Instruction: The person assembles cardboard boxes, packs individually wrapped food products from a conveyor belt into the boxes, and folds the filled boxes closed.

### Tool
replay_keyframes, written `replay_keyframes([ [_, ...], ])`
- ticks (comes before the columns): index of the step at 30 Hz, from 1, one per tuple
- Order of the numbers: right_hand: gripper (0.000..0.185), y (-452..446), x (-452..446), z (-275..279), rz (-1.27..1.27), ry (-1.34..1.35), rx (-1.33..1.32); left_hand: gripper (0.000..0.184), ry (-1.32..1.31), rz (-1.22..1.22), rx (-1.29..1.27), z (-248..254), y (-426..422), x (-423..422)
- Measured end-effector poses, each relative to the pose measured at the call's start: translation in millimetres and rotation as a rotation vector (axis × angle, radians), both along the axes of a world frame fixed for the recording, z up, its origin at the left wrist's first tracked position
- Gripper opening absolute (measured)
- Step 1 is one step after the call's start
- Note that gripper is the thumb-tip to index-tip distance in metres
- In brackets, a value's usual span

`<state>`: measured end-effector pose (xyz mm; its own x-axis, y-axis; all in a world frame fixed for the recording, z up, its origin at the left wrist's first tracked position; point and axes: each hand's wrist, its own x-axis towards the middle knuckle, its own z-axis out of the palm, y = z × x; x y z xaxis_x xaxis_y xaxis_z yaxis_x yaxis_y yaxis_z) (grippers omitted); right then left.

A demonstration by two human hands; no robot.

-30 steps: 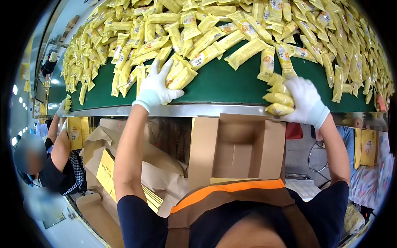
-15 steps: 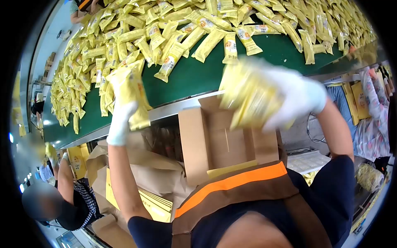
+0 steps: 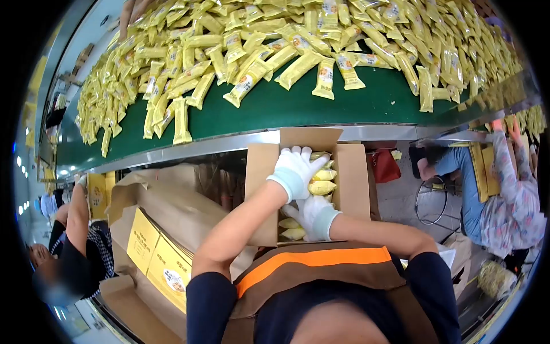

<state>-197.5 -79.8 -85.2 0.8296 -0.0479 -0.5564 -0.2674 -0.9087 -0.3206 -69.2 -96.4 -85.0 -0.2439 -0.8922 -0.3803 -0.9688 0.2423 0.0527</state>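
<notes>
The yellow packets (image 3: 322, 187) lie inside the open carton (image 3: 351, 172), many of them hidden beneath our hands. Our left hand (image 3: 296, 170) spreads its fingers over the carton's far part; our right hand (image 3: 315, 217) rests nearer us, its fingertips too hidden to tell whether they pinch anything. Beyond the carton, loose packets (image 3: 298, 69) heap on the green tabletop (image 3: 275, 112), cut off at the top. Left of the carton we see brown paper (image 3: 183, 200) and yellow printed boxes (image 3: 166, 269); right of it, a red item (image 3: 385, 166), partly hidden.
</notes>
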Motion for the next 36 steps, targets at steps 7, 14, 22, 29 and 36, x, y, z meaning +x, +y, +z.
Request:
replay_keyframes([
  [7,0.072,-26,-30,13,0.232,-0.238,0.082,0.08,-0.263,0.051,0.162,-62,-2,-24],
  [14,0.048,12,-13,-99,-0.015,-0.037,0.19,0.048,0.073,0.233,0.168,-24,1,-36],
  [22,0.028,-201,63,86,-0.255,-0.624,0.793,0.037,1.03,0.779,-0.608,72,-24,176],
  [29,0.084,-309,246,17,-0.52,-0.639,-0.178,0.077,-0.13,0.882,-0.806,-60,12,288],
  [36,0.068,-310,166,5,-0.196,-0.484,-0.282,0.072,0.522,0.808,-0.746,-33,-4,229],
])
